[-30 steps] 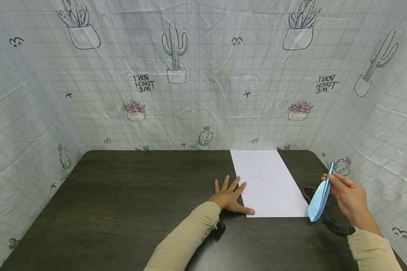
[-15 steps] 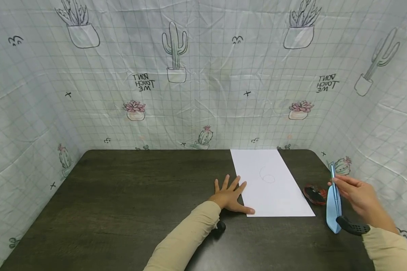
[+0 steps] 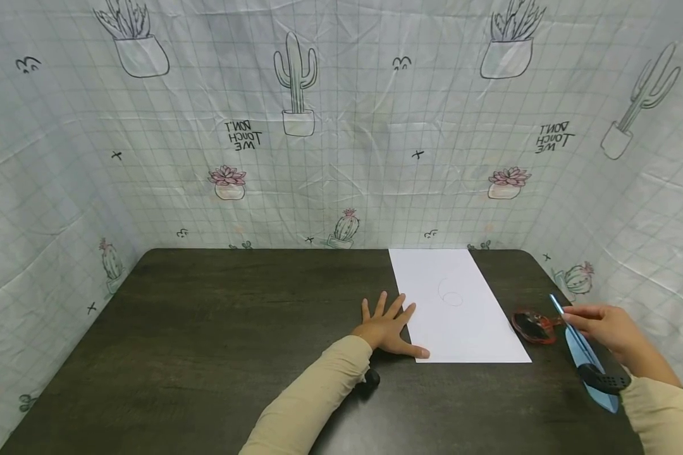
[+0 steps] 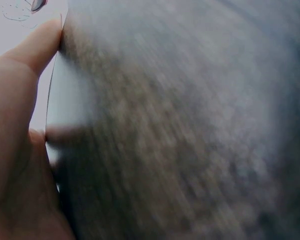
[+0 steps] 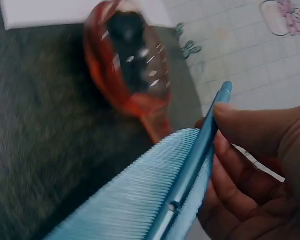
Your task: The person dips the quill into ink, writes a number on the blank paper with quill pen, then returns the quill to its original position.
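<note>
In the head view my left hand (image 3: 388, 333) lies with its fingers spread over the left edge of a white sheet of paper (image 3: 478, 328). A faint pencil-thin figure like a 6 is drawn on the sheet. Near the table's right side my right hand (image 3: 609, 328) pinches a blue feather pen (image 3: 579, 346) between thumb and fingers. Up close in the right wrist view, the pen (image 5: 190, 170) has a ribbed feather along a smooth shaft, its slim end pointing up past the thumb. In the left wrist view the thumb (image 4: 37, 47) rests at the paper's edge.
Between the paper and my right hand lies a glossy red spoon-shaped object (image 3: 534, 327) with a dark middle. The dark wooden table (image 3: 233, 328) meets a cactus-print cloth (image 3: 341, 158) at the back and sides.
My right hand has moved right and slightly down, taking the feather pen away from the paper and tilting it, uncovering the red spoon-shaped object. The left hand has stayed in place.
</note>
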Tool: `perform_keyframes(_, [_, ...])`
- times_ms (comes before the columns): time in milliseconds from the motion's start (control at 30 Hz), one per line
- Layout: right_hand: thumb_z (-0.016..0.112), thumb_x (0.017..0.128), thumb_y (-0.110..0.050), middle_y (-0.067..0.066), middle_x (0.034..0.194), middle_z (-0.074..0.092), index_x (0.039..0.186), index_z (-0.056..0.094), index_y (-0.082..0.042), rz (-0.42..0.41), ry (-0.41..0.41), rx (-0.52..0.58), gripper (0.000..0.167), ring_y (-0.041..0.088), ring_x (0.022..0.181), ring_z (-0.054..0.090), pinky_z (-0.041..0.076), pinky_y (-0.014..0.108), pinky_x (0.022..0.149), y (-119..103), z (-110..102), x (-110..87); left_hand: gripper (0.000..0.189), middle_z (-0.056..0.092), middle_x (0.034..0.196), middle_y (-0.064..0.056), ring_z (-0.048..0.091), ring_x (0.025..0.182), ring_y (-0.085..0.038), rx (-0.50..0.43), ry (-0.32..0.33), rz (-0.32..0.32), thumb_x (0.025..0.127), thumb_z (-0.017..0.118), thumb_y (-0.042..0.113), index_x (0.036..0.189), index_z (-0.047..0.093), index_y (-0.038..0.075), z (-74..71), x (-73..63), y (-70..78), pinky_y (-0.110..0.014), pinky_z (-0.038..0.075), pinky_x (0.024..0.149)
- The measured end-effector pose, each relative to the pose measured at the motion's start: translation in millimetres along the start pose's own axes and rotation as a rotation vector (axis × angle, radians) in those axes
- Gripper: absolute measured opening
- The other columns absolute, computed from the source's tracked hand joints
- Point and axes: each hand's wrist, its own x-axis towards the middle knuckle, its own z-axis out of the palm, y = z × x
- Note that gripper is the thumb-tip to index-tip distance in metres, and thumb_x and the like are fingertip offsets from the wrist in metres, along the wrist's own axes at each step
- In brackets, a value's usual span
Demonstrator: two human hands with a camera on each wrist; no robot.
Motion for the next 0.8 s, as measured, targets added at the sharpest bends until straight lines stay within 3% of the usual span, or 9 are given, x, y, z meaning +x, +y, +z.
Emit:
perform_keyframes(100, [0.059,0.096,-0.022,-0.004,0.085,0.067,0.116,0.056,0.021,0.000,0.034,-0.111,0.047,-0.004,0.068,0.052,0.050,0.023,0.057,2.6,-0.8,0.1,0.101,-0.011,0.159,0.017,-0.023,0.144,-0.020,-0.002,-0.009,0.004,0.076,0.056,0.077,0.152,-0.001,0.043,-3.2,-3.2,1.6,-0.057,-0.018,0.111])
perform_keyframes(200, [0.058,0.097,-0.024,0.020,0.093,0.068,0.115,0.057,0.019,-0.008,0.048,-0.195,0.047,-0.001,0.070,0.051,0.047,0.025,0.057,5.2,-2.3,0.0,0.100,-0.011,0.159,0.016,-0.022,0.144,-0.021,0.000,-0.023,0.006,0.078,0.056,0.076,0.153,-0.001,0.042,-9.6,-10.2,5.0,-0.057,-0.017,0.111])
perform_keyframes(300, [0.057,0.097,-0.025,0.037,0.106,0.061,0.113,0.059,0.018,-0.023,0.041,-0.269,0.046,0.010,0.076,0.058,0.049,0.029,0.061,7.6,-5.0,0.9,0.099,-0.008,0.160,0.014,-0.019,0.146,-0.023,-0.003,-0.020,0.015,0.079,0.057,0.073,0.154,0.002,0.040,-15.9,-17.8,8.4,-0.058,-0.013,0.112])
perform_keyframes(400, [0.057,0.097,-0.026,0.039,0.108,0.059,0.111,0.061,0.016,-0.028,0.036,-0.329,0.044,0.033,0.082,0.062,0.050,0.039,0.065,10.3,-7.1,2.7,0.098,-0.004,0.161,0.011,-0.015,0.147,-0.025,-0.006,-0.003,0.024,0.080,0.058,0.072,0.155,0.006,0.037,-20.3,-23.3,10.8,-0.060,-0.010,0.113])
perform_keyframes(500, [0.058,0.096,-0.025,0.038,0.104,0.061,0.108,0.063,0.015,-0.027,0.059,-0.363,0.041,0.045,0.088,0.060,0.048,0.044,0.067,14.1,-6.5,4.3,0.097,-0.004,0.161,0.011,-0.015,0.147,-0.026,0.000,-0.004,0.025,0.080,0.057,0.072,0.155,0.006,0.036,-21.9,-24.7,11.5,-0.060,-0.010,0.113])
perform_keyframes(633, [0.061,0.094,-0.022,0.035,0.099,0.063,0.105,0.066,0.012,-0.038,0.106,-0.383,0.037,0.032,0.079,0.060,0.043,0.038,0.064,18.6,-2.4,4.9,0.097,-0.004,0.161,0.011,-0.015,0.147,-0.026,0.005,-0.003,0.024,0.080,0.056,0.072,0.155,0.005,0.036,-21.2,-24.1,11.1,-0.060,-0.010,0.113])
perform_keyframes(800, [0.062,0.093,-0.021,0.036,0.099,0.063,0.103,0.067,0.012,-0.073,0.119,-0.390,0.035,0.027,0.077,0.059,0.041,0.037,0.063,21.2,1.6,6.1,0.097,-0.005,0.161,0.011,-0.015,0.147,-0.026,0.006,-0.002,0.023,0.080,0.057,0.072,0.155,0.005,0.036,-19.8,-23.9,10.1,-0.060,-0.010,0.113])
